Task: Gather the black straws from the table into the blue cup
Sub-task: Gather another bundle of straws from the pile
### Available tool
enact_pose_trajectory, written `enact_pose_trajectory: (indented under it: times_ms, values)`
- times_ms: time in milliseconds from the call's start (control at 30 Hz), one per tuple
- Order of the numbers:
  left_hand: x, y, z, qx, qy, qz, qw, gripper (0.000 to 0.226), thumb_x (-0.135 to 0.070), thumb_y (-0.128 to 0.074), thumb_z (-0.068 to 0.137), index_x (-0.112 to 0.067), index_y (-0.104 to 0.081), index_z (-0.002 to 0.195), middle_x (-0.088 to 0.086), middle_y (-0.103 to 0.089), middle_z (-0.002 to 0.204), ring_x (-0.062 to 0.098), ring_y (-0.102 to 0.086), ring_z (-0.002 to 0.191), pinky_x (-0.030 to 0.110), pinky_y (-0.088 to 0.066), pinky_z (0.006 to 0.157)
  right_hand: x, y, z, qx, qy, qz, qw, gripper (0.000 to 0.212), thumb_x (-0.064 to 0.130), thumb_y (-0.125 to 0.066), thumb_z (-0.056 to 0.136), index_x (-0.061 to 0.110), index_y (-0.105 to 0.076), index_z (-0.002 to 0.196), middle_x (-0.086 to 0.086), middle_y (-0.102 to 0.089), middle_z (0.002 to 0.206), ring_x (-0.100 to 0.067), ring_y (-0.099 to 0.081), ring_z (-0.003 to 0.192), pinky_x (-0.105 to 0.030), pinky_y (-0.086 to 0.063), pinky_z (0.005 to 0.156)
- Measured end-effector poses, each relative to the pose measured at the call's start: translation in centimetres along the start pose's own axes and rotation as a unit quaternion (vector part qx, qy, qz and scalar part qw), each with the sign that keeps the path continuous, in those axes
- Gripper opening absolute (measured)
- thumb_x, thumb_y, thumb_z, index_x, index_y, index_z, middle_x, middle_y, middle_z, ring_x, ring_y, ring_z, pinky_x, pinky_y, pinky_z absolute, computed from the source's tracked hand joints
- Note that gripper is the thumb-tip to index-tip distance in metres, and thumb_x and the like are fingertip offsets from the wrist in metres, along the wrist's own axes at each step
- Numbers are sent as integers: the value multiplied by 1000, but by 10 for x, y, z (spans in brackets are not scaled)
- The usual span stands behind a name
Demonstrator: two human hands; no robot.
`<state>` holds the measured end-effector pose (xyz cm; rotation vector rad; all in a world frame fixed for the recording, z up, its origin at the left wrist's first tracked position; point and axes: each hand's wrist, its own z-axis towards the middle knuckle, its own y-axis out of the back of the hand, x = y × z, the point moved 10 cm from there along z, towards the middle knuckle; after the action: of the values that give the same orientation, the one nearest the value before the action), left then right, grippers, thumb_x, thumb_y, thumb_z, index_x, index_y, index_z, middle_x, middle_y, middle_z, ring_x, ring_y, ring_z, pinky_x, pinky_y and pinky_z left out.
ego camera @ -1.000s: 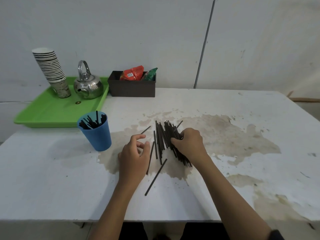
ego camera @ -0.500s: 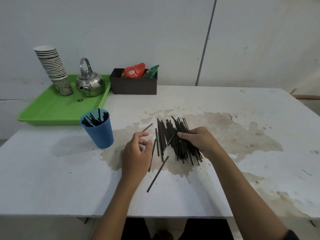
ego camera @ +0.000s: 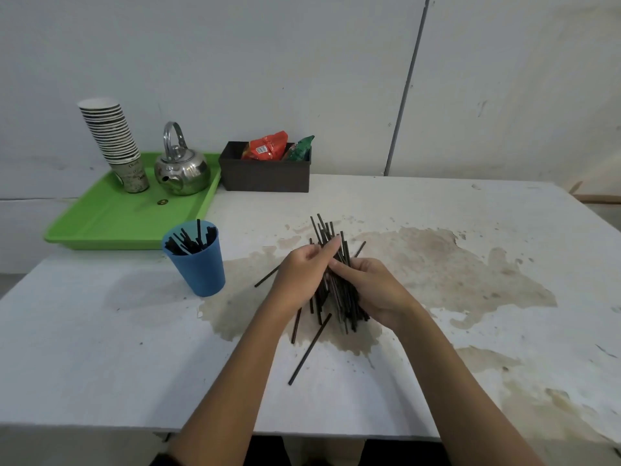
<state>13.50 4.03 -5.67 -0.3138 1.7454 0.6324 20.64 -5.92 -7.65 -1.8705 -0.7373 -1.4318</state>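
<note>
A bundle of black straws is pressed between both palms at the table's middle, tilted with its far end raised. My left hand closes on the bundle's left side, my right hand on its right. Loose black straws lie on the table: one in front of the hands, another poking out left of my left hand. The blue cup stands upright to the left of my hands and holds several black straws.
A green tray at the back left carries a stack of paper cups and a steel kettle. A dark box with snack packets sits against the wall. The white table has a brown stain.
My left hand moved right onto the straws. Both hands gathered the spread pile into one bundle and tipped it up off the table.
</note>
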Motion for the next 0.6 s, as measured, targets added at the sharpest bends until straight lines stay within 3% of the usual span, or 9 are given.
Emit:
enact_pose_trajectory:
  times_ms: [67, 133, 233, 333, 467, 600]
  values:
    - [-7, -3, 7, 2, 4, -24, 1000, 46, -69, -61, 85, -28, -70, 105, -6, -76, 104, 9, -71, 97, 27, -54, 76, 7, -4, -1, 1, 27, -32, 999, 27, 25, -64, 96, 1, -76, 97, -22, -75, 94, -32, -74, 86, -36, -61, 73]
    - [-15, 0, 11, -16, -10, -67, 998, 37, -59, -64, 90, -30, -64, 113, -9, -78, 102, 11, -72, 100, 27, -51, 74, 16, -8, -2, -7, 61, -74, 995, 28, 27, -63, 97, 2, -76, 97, -25, -74, 94, -37, -73, 87, -44, -61, 80]
    - [-33, 6, 14, -30, -54, -107, 992, 48, -45, -62, 97, -25, -47, 139, -15, -79, 100, 11, -73, 103, 31, -53, 90, 33, -14, -4, -29, 119, -108, 987, 31, 30, -62, 98, 1, -73, 96, -33, -68, 89, -42, -68, 74, -51, -57, 72]
    - [-52, 15, 10, -35, -113, -64, 991, 39, -37, -56, 103, -28, -47, 140, -13, -79, 99, 13, -71, 108, 38, -52, 103, 48, -25, -4, -40, 164, -132, 977, 29, 28, -59, 99, 2, -70, 96, -35, -62, 82, -38, -59, 67, -57, -52, 65]
    - [-65, 32, 5, -38, -160, -31, 986, 17, -24, -50, 107, -33, -59, 117, -10, -71, 91, 13, -70, 99, 44, -53, 103, 57, -46, 2, -28, 188, -175, 966, 20, 20, -54, 102, 18, -67, 87, 10, -62, 64, -6, -56, 59, -24, -46, 58]
    - [-63, 51, 2, -33, -172, -13, 984, 22, -18, -46, 108, -35, -59, 103, -8, -64, 86, 15, -64, 94, 39, -51, 102, 57, -78, 13, 1, 195, -232, 953, 17, 12, -47, 103, 18, -57, 92, 8, -53, 68, -4, -46, 58, -21, -39, 57]
